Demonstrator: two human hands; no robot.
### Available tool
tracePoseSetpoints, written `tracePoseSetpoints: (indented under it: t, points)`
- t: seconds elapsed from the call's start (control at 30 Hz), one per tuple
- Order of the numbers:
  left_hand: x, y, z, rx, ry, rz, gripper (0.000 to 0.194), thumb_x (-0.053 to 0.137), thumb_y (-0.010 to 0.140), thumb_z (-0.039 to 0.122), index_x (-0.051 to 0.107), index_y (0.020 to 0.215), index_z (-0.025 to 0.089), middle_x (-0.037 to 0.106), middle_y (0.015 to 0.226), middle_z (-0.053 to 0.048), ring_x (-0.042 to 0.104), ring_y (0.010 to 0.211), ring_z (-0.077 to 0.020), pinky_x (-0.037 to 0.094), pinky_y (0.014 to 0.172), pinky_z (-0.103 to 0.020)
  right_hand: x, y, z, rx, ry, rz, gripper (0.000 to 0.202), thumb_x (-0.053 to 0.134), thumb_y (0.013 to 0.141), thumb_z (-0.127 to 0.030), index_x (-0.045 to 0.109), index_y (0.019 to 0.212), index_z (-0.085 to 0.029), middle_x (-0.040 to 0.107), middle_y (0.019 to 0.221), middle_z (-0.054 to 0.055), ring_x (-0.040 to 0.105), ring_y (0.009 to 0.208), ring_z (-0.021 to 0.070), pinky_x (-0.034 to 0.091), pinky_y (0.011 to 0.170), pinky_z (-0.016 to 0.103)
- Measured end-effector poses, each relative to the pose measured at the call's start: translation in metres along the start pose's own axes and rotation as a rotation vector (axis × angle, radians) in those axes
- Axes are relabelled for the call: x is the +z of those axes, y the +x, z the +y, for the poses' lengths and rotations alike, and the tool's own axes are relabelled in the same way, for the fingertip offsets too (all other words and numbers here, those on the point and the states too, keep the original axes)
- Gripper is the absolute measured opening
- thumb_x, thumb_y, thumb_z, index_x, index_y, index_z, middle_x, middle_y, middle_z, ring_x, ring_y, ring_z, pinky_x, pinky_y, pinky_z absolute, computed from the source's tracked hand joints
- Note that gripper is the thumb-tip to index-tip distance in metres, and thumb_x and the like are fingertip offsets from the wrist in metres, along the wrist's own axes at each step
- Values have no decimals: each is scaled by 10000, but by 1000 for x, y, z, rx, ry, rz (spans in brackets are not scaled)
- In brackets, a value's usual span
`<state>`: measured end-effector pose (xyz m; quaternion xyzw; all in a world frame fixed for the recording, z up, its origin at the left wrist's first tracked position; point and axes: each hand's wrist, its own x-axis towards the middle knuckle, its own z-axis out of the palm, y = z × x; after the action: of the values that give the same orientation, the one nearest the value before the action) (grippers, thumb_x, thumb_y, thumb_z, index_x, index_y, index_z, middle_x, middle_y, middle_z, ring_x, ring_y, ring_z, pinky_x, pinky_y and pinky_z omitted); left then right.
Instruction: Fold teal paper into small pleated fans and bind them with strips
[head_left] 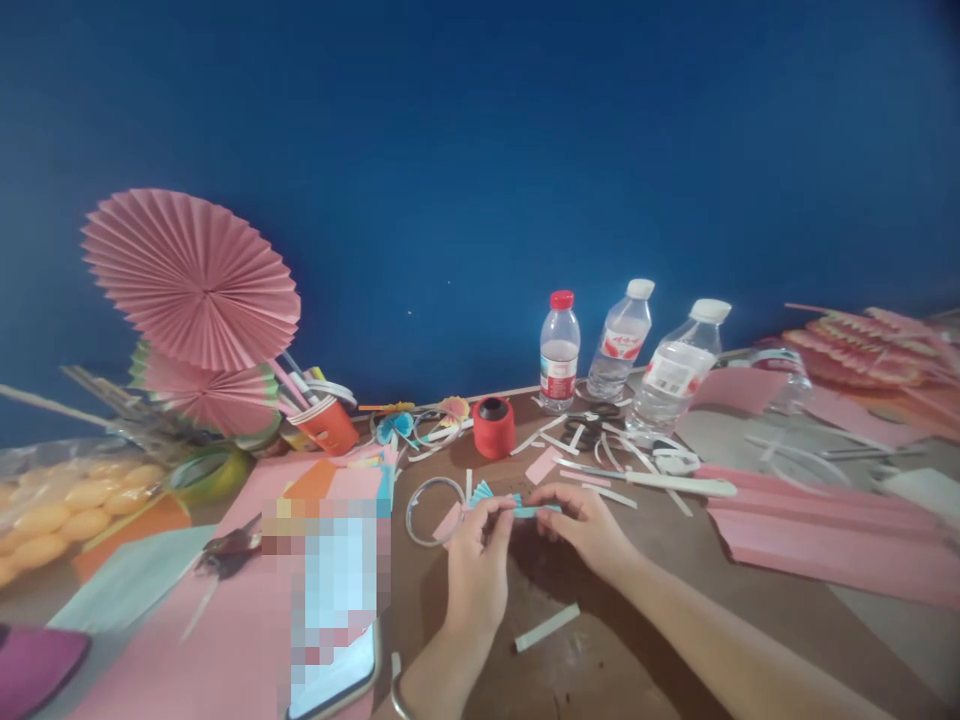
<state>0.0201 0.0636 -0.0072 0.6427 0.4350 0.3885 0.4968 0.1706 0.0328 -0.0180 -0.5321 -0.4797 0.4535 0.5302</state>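
Paper strip (pixel 531 512), blue and partly pleated, pinched in both your hands just below centre

At the far left of the frame, a clear bag of yellow balls (pixel 90 510) lies above a purple item (pixel 37 660) cut off by the edge. Above the bag, a large pleated pink fan (pixel 191 280) fills the upper left, with a smaller green-edged fan (pixel 206 400) under it. An orange paper cup (pixel 330 425) with pens stands beside them. Lower down, pink paper (pixel 225 650) spreads beneath a dark-headed tool (pixel 232 545) and a phone (pixel 337 665), its upper part blurred out.

Moving right, a thin ring (pixel 435 512) lies just beside your left hand (pixel 480 560), whose thumb and fingers are pressed together on the strip, near its fanned folds. A red round object (pixel 493 430) sits above, and a loose pale strip (pixel 547 628) lies below. Your right hand (pixel 585 520) pinches the strip's other end between thumb and fingertips; the flat length shows between your hands.

Right of centre, three water bottles (pixel 559 370) stand along the blue wall (pixel 420 200). A white-handled knife (pixel 682 484) lies among paper scraps below them, and folded pink sheets (pixel 832 540) cover the right side.
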Motion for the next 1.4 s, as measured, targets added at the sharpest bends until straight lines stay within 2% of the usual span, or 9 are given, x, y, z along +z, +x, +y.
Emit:
tracePoseSetpoints:
  t: [0.23,0.4,0.57,0.7,0.8,0.9,0.97,1.17,1.4]
  points:
    - [2,1,2,-200,-247,-20,226,569,760,326,663,881,159,689,771,-50,631,705,-183,492,695,-286,-11,-6,7,94,347,-76,144,575,781,-306,558,841,-177,607,570,-14,509,442,86,388,444,201]
    - [-1,0,9,-287,-253,4,232,603,736,350,676,844,158,680,691,-33,631,664,-171,492,647,-251,-12,-6,5,128,355,-71,176,593,774,-333,605,803,-160,608,574,-2,525,458,78,406,465,196]
    - [-4,-1,10,-351,-206,17,242,600,732,371,675,788,147,674,624,-41,623,614,-172,483,592,-240,-12,-9,0,91,256,-103,249,720,632,-212,604,852,-197,614,708,-7,560,616,113,441,571,228]
    - [-5,-2,10,-251,-146,-85,225,558,764,361,651,819,164,669,653,-39,618,636,-173,483,603,-246,-13,-10,-3,29,8,-1,95,680,651,-171,608,713,-179,559,629,-26,490,554,93,388,529,209]
    - [-3,-6,11,-62,13,-162,158,596,730,292,618,850,192,643,708,-19,594,644,-164,472,598,-245,-13,-9,-6,-62,-12,19,63,650,676,-176,595,708,-181,560,646,-20,498,588,106,394,551,218]
    - [0,-11,10,141,257,-130,75,580,735,218,599,806,201,615,701,-1,567,626,-147,454,601,-238,-12,-8,-7,-195,-65,14,62,628,693,-155,593,734,-183,589,729,5,538,691,134,418,634,244]
    - [1,-13,8,206,345,-98,63,529,777,209,586,802,201,617,715,-3,575,643,-144,453,614,-235,-10,-8,-6,-271,-137,20,60,613,705,-141,583,736,-184,587,737,8,540,696,136,417,640,248]
    - [2,-12,2,255,445,-70,98,511,811,241,602,806,207,650,722,5,604,626,-136,458,601,-225,-8,-13,-1,-453,-355,84,112,576,712,-103,541,769,-192,565,774,14,524,680,133,419,611,248]
    - [3,-12,0,259,486,-69,116,528,803,251,626,851,211,669,741,1,616,650,-147,467,632,-238,-9,-12,-3,-509,-484,80,145,543,729,-88,590,814,-198,582,774,22,531,706,136,431,603,242]
